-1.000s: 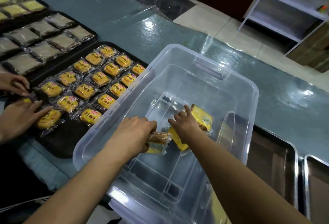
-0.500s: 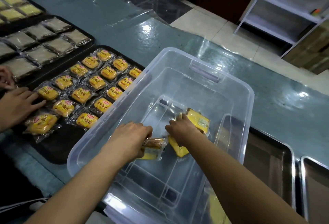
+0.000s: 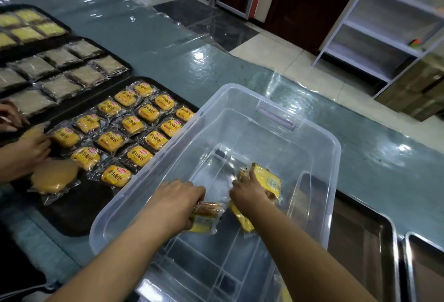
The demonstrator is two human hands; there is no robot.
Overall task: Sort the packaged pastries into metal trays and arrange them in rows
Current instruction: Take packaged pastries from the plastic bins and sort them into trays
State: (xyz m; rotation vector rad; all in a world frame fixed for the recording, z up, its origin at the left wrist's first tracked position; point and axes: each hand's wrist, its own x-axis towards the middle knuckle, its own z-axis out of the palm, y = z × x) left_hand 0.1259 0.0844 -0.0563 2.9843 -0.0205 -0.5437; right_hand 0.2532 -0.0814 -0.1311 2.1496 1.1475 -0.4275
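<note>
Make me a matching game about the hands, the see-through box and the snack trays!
Things:
1. left hand
2. right hand
3. clear plastic bin
4. dark tray

Matches:
A. holds rows of small yellow packets
B. grips a brownish pastry packet
C. on a yellow packet nearer the bin's right wall
D. both hands reach inside it

Pairs: 1-B, 2-C, 3-D, 4-A

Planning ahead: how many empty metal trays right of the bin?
2. One metal tray beside the clear bin; second tray right of it, partly cut off; more may be hidden.
</note>
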